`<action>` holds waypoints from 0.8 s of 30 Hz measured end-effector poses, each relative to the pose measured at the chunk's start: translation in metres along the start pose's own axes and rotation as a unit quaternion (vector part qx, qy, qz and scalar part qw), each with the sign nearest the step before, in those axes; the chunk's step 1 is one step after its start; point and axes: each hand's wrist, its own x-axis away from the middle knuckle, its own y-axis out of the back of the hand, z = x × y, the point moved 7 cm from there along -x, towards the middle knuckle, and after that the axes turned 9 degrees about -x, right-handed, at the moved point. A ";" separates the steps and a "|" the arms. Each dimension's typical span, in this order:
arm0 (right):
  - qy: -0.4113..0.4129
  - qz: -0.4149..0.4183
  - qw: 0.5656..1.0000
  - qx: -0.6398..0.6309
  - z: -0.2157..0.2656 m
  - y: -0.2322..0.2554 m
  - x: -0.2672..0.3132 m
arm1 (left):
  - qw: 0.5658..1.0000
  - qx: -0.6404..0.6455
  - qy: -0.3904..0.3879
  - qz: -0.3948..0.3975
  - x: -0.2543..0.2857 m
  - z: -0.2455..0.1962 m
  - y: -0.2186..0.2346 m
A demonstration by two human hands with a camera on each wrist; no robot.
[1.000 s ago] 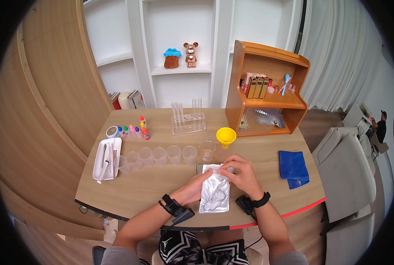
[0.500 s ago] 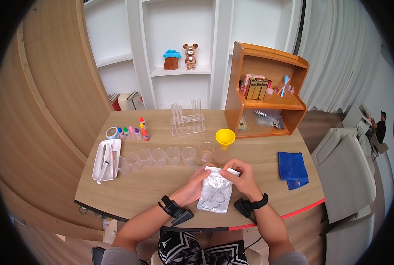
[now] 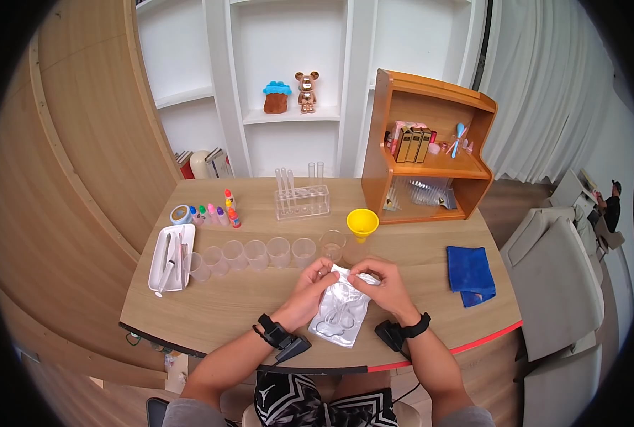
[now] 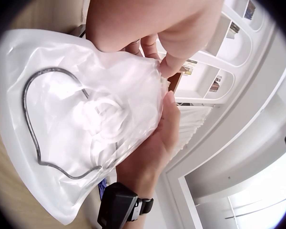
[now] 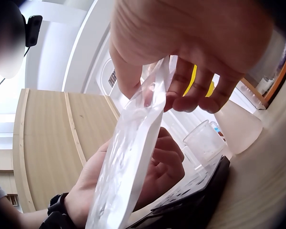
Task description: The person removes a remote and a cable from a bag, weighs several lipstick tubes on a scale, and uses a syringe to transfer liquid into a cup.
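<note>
A silvery-white plastic pouch [image 3: 339, 318] with a see-through front is held up by its top edge between both hands. Inside it lie a bent dark wire [image 4: 31, 129] and a whitish coil [image 4: 107, 117]. My left hand [image 3: 307, 297] pinches the top left of the pouch, thumb on the front. On the other side, my right hand [image 3: 387, 287] pinches the top right corner between thumb and fingers. The thumbs are close together along the top edge. Just beyond the hands stand a clear beaker [image 3: 333, 244] and a yellow funnel [image 3: 362, 223] set in a conical flask [image 5: 240, 126].
Several clear cups [image 3: 256, 252] form a row leftward, ending by a white tray [image 3: 182, 283] with a syringe. Small colored bottles [image 3: 212, 213] and a test-tube rack [image 3: 302, 203] stand behind. A wooden shelf [image 3: 378, 142] is back right, a blue cloth [image 3: 470, 274] right.
The pouch's lower end has swung left and both hands have shifted slightly left. The right fingers have changed their place along the top edge; both hands still pinch it.
</note>
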 end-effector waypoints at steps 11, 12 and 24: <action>-0.058 0.006 0.998 -0.032 -0.015 -0.006 0.001 | 0.999 -0.041 -0.007 -0.005 0.000 0.000 0.000; -0.058 0.006 0.998 -0.032 -0.015 -0.006 0.000 | 0.999 -0.041 -0.007 -0.005 -0.001 0.001 0.001; -0.054 -0.001 0.999 -0.001 -0.014 -0.005 0.001 | 0.999 -0.035 0.001 -0.005 0.000 0.006 -0.001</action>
